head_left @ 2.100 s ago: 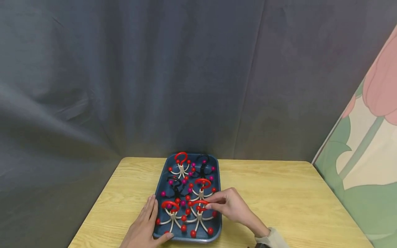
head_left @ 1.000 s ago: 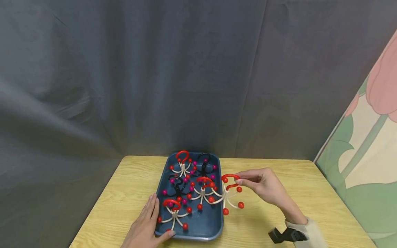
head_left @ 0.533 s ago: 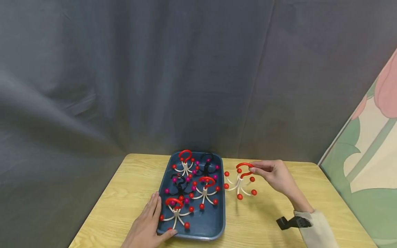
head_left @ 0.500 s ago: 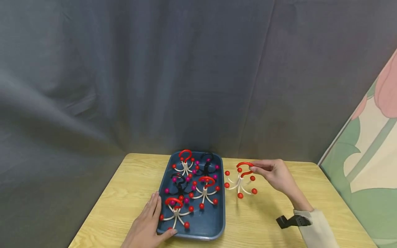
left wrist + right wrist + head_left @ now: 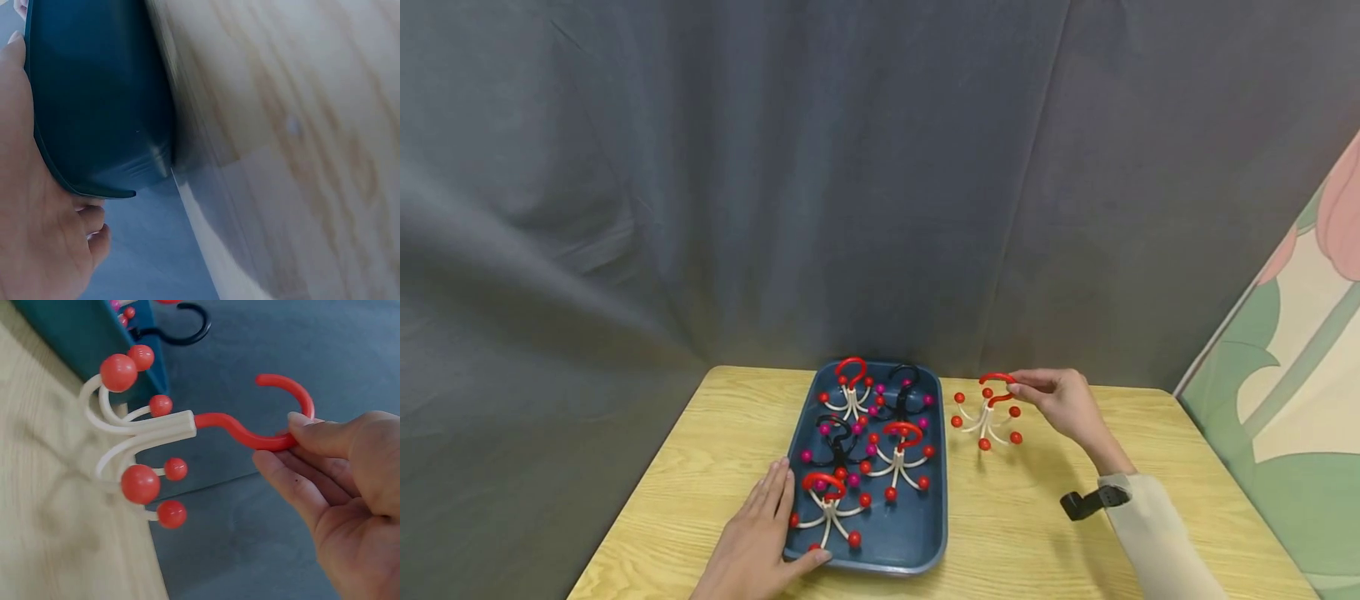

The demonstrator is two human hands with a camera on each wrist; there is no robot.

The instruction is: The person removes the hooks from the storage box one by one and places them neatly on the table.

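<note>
My right hand pinches the red hook of a white multi-arm hanger, between thumb and fingers. Red balls tip its curved arms, and it hangs upright over the table right of the tray; the right wrist view shows the hanger side-on with its shadow on the wood. My left hand rests along the left side of the blue tray, fingers straight, thumb on the near rim. In the tray stand three more white hangers, such as the front one, and two black ones with magenta balls, one black hanger at mid-left.
The light wooden table extends to both sides of the tray. A dark grey curtain hangs behind it. On the right stands a panel with a flower print. A black strap device sits on my right wrist.
My right hand has lifted the white hanger from the tray's front right, carried it over the right rim, then farther back above the table. My left hand stays at the tray.
</note>
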